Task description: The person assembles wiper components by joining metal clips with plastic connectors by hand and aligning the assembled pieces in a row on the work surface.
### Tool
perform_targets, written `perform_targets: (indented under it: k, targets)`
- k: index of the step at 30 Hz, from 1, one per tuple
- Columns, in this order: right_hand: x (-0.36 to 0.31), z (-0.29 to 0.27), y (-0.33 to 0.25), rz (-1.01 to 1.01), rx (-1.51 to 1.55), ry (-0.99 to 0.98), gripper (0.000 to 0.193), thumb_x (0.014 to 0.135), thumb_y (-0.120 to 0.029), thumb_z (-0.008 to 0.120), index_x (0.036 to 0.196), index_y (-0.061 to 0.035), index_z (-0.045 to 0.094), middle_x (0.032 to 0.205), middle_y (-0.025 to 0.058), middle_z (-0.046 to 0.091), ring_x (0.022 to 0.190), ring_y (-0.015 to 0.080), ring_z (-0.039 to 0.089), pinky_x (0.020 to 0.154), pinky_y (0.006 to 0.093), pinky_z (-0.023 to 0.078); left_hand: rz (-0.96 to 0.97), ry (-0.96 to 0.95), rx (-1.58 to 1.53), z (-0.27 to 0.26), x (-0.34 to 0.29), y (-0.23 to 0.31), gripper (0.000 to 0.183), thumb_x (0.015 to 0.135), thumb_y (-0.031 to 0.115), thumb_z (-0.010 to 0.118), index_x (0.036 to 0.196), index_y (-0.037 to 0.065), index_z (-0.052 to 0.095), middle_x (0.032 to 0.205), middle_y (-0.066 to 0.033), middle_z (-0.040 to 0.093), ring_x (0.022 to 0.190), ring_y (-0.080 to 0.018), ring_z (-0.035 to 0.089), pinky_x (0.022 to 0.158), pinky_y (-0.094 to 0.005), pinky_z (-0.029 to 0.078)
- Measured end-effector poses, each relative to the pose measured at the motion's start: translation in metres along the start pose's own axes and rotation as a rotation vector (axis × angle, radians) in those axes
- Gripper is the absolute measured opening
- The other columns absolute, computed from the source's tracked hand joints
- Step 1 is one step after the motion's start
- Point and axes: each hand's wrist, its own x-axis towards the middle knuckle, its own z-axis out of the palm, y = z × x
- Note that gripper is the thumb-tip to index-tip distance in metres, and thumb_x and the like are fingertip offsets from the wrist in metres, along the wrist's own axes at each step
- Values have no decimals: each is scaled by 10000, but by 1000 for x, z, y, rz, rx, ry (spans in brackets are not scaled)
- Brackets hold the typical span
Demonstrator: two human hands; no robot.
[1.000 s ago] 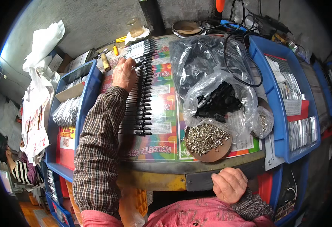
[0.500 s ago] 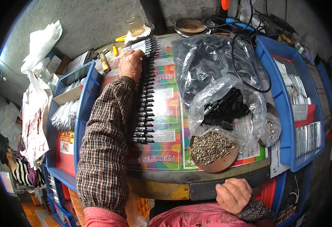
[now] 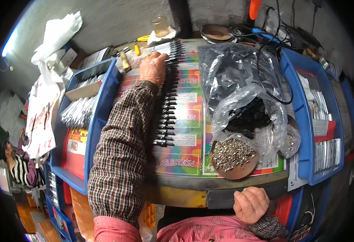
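A long row of slim rods with black fittings (image 3: 165,128) runs away from me on the colourful printed sheet (image 3: 181,161). The rods at its far end look pale and silvery. My left hand (image 3: 152,68) rests at the left side of the row, toward that far end, its fingers curled down. Whatever they grip is hidden beneath them. By the front edge of the table, my right hand (image 3: 251,205) is closed in a loose fist, its inside out of sight. Just beyond it, a round brown dish (image 3: 235,174) carries a heap of small metal pieces (image 3: 232,155).
A clear plastic bag (image 3: 276,121) of black parts (image 3: 247,117) lies behind the dish, near a large grey plastic bag (image 3: 229,72). Blue trays stand on the left (image 3: 98,117) and right (image 3: 304,137). A black cable (image 3: 292,90) loops over the table. A glass jar (image 3: 160,26) stands behind.
The whole view has shifted, so the table appears farther right. My left hand stays at about the same part of the row, and my right fist stays by the table edge.
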Motion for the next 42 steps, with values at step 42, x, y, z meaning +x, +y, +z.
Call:
perform_targets:
  k: [42]
  targets:
    - [6, 4, -7, 89, 29, 143, 169, 711, 76, 664, 864, 4, 647, 776, 130, 607, 729, 318, 596, 659, 393, 490, -394, -406, 271, -196, -247, -101, 202, 794, 202, 565, 688, 52, 647, 735, -216, 644, 721, -405, 651, 614, -500, 500]
